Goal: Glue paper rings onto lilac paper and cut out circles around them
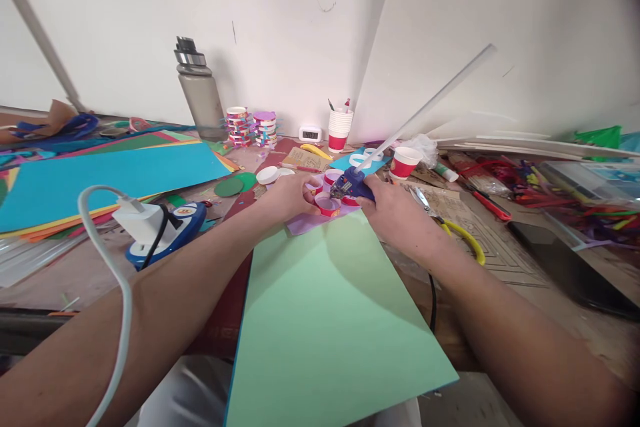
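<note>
**Glue gun held over cut paper-cup rings on a cluttered craft tabletop**

The right hand (395, 210) is wrapped around a blue plastic hot-glue gun (351, 185), fingers curled tight on its grip; a long, translucent glue stick (430, 103) juts from the back of the gun, slanting up and to the right. The gun's nozzle points down at a small cluster of short rings cut from red-and-white paper cups (327, 195). The left hand (290, 197) sits against the left side of that cluster, its fingers seemingly pinching one ring, though the fingertips are partly hidden. The rings rest on a pale lilac paper sheet (305, 221), which lies at the far edge of a large, smooth mint-green card sheet (325, 320).

Just right of the cluster stands a whole red-and-white paper cup (404, 161); further right lie yellow-handled scissors (457, 230). Behind the cluster stand a stack of paper cups (340, 128) and a small white digital clock (310, 133). Left of the cluster lie a broad matte turquoise card sheet (110, 180) and a white plug adapter (140, 220) with a glossy white cable; far behind it, a grey bottle (201, 90).
</note>
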The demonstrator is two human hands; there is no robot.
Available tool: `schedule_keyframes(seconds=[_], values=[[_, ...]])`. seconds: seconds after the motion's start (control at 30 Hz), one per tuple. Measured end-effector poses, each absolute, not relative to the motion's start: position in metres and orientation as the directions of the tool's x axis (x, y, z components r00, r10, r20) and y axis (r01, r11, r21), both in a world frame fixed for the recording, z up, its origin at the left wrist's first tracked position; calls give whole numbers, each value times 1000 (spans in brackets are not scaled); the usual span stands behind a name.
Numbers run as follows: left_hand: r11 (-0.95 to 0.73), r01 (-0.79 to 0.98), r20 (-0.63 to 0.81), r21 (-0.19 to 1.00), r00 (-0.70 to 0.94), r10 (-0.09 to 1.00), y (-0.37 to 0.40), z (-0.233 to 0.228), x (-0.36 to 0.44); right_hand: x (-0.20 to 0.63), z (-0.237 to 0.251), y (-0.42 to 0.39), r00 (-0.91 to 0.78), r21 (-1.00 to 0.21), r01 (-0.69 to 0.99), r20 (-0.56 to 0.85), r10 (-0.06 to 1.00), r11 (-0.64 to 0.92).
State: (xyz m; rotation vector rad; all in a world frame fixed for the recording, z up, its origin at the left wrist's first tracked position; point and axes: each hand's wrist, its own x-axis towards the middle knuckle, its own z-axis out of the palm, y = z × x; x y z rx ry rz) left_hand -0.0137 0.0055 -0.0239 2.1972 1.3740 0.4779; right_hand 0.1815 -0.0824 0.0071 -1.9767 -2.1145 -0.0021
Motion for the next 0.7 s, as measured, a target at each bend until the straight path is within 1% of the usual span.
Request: schedule_keyframes(seconds=[0.07,0.13,0.3,0.37,0.47,0.53,0.57,0.7], values=[[-349,719,23,601,421,907,5,-24,-13,182,10,-86,-73,-138,985,185,980,99],[-340,715,16,611,419,908,5,-21,-14,182,13,-88,-80,-137,985,199,977,108],[-359,702,45,615,422,905,5,0,-22,184,22,-92,-29,-207,976,210,977,73],[-358,724,77,590,391,917,8,5,-26,185,22,-91,-26,-212,975,214,976,73],[-362,779,187,513,310,932,13,1,-30,187,20,-88,-52,-203,975,202,978,93],[-383,792,240,476,302,923,18,-6,-31,188,17,-86,-66,-206,973,195,979,107],[-406,790,248,459,325,913,20,-10,-32,188,16,-85,-65,-207,973,196,978,106],[-433,790,163,435,403,900,24,-20,-30,187,15,-84,-45,-207,975,192,980,85]])
